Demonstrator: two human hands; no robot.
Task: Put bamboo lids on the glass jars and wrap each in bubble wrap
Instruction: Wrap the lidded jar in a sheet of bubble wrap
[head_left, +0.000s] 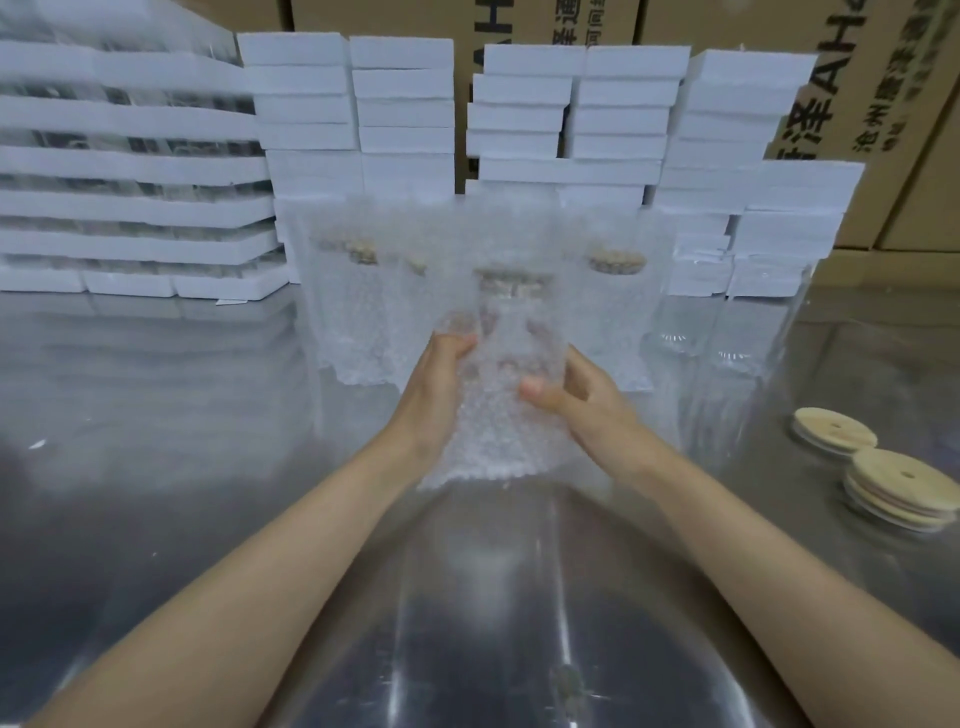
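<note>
Bubble wrap (498, 431) covers a glass jar (511, 338) with its bamboo lid (511, 283) on, held over the middle of the steel table (156, 415); the left hand (436, 384) curls round its left side, and the right hand (587, 400) clasps the right side, thumb pressed on the front. Wrapped jars (353, 312) stand just behind; bare jars (680, 322) stand far right; loose lids (834, 431) lie near right; white foam blocks (405, 104) are stacked beyond.

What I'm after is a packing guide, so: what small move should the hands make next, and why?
Probably fold the loose bubble wrap under the jar. The left hand and right hand grip the jar, which is already lidded and sleeved, but the wrap hangs slack below the hands. After that it could join the wrapped jars behind.
</note>
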